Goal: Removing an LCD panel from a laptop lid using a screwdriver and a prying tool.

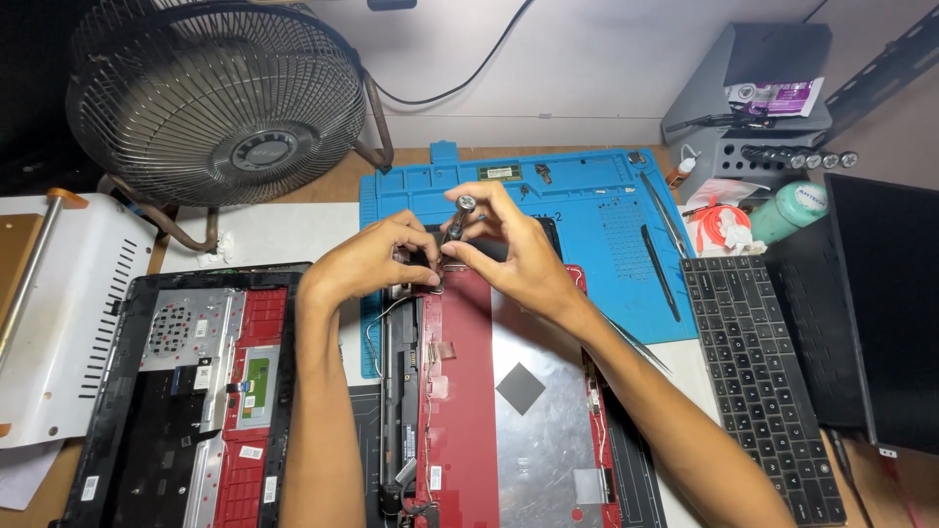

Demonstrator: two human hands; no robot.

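here the right hand [509, 256] pinches a small silver-capped screwdriver [456, 220], its tip down at the top corner of the red and silver laptop lid panel [518, 401]. the left hand [377, 259] is closed on the hinge bracket [423, 262] at that corner, steadying it. a hinge screw seems to be in hand; the next turn calls for the tip kept square in the head. beyond the panel lies a blue rubber work mat [587, 191]; far right of it, a purple and white packet [778, 98] rests on a grey stand [753, 59].
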